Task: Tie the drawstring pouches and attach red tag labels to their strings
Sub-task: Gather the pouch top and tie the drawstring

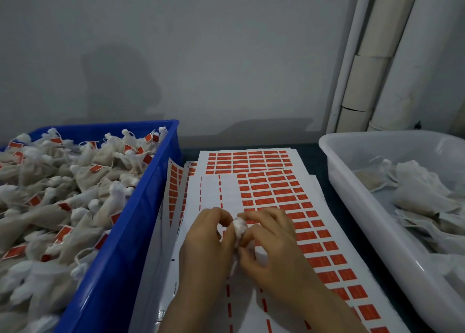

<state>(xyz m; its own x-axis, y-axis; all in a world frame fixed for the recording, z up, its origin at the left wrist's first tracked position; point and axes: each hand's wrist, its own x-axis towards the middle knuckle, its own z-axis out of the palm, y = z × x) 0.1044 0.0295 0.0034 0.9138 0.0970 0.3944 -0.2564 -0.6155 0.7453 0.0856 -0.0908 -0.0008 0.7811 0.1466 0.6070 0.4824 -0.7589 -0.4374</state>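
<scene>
Nearest, both forearms converging over the label sheets (276, 194): left hand (208, 242) and right hand (271, 239) pinching the gathered white neck of one pouch (239, 228) between fingertips, its body hidden beneath, long axis apparently running toward the camera. Probably mid-tie. Red labels (309, 234) just right of the right hand, so nearer it; blue crate (141, 207) left, white tub (352, 186) right, open room ahead.

Pouch (239, 228) mostly hidden between both hands' fingers (254, 232); print on labels unreadable.
</scene>
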